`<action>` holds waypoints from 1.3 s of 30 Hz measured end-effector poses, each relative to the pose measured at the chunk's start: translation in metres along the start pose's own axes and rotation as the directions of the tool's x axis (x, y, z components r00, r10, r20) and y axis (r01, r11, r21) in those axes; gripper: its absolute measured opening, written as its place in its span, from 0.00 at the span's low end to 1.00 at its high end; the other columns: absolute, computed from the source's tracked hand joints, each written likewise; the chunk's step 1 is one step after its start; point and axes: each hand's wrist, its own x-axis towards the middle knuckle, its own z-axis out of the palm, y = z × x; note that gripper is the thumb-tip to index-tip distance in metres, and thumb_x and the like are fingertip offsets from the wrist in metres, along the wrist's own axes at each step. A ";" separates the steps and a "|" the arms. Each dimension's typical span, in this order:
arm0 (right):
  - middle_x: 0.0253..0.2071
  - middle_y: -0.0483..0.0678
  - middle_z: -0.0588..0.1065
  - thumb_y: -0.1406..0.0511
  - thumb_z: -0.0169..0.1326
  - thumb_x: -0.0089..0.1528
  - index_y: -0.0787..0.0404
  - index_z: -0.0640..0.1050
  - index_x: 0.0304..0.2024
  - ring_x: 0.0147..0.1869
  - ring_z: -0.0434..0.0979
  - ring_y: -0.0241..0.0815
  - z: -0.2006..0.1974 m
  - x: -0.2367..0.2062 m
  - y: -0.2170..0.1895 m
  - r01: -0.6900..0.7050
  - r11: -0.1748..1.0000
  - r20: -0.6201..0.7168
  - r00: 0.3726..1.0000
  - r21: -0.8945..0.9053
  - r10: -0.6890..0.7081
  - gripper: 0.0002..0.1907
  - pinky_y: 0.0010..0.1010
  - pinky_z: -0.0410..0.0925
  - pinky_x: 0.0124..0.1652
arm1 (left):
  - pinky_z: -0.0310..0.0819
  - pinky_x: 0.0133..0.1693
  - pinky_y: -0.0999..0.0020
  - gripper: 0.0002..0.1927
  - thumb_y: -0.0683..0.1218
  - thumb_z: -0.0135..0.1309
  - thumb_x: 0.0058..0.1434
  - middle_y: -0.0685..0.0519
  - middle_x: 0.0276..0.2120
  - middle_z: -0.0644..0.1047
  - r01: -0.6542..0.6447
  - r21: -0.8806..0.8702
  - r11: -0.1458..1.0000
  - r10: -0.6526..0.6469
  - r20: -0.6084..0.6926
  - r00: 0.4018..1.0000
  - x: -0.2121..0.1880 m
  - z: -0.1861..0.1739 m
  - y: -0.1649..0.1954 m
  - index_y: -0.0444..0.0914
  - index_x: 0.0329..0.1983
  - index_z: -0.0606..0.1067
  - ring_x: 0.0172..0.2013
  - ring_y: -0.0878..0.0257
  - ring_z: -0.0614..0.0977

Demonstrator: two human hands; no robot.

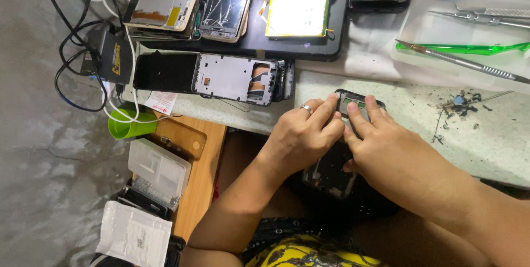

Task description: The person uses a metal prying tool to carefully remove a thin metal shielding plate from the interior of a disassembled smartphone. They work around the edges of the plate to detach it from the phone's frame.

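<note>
While both hands press together over the near edge of the pale surface [497, 151], they share one dark phone frame [337, 151] that runs from the edge down toward the person's lap. The left hand [301, 137], a ring on one finger, has its grip clenched on the frame's left side, fingertips reaching the top end. The right hand [395, 154] grasps the right side, two fingers [371, 107] laid flat across the upper end, where small greenish parts show. Just left of them lies a stack of stripped phone frames [234, 78], silver over black, and beside it a small white label with red print [161, 101]. Below that sits a green cup [128, 125] with white cables across it, then a clear plastic box [159, 168] and a white pouch [135, 235] on a wooden shelf. Farther back, a yellow rectangular battery pack [297, 17] rests on a black tray. To the right lie a green plastic pry tool [469, 48] and metal tweezers [464, 62], near dark scraps [458, 104].
</note>
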 end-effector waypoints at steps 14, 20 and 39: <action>0.65 0.66 0.70 0.47 0.56 0.52 0.68 0.75 0.57 0.69 0.67 0.71 -0.001 0.002 0.000 -0.010 1.000 0.045 0.999 0.016 0.009 0.40 0.45 0.65 0.63 | 0.79 0.39 0.64 0.08 0.37 0.59 0.56 0.40 0.46 0.81 0.112 -0.176 0.978 -0.134 -0.121 0.984 -0.001 0.002 0.000 0.33 0.38 0.75 0.40 0.53 0.83; 0.65 0.68 0.69 0.48 0.56 0.53 0.69 0.75 0.57 0.70 0.66 0.72 -0.003 0.001 -0.001 -0.011 0.999 0.045 0.999 0.053 0.008 0.39 0.45 0.65 0.62 | 0.78 0.37 0.63 0.07 0.37 0.59 0.61 0.42 0.41 0.81 0.227 -0.166 0.960 -0.254 -0.165 0.953 -0.002 0.011 0.014 0.35 0.34 0.71 0.37 0.52 0.83; 0.65 0.67 0.69 0.47 0.56 0.52 0.69 0.75 0.57 0.70 0.67 0.72 -0.002 -0.001 0.002 -0.005 0.999 0.079 0.997 0.038 0.002 0.39 0.44 0.66 0.62 | 0.78 0.40 0.60 0.06 0.37 0.59 0.62 0.44 0.35 0.78 0.222 -0.202 0.954 -0.255 -0.155 0.955 0.005 0.016 0.008 0.33 0.37 0.72 0.36 0.49 0.82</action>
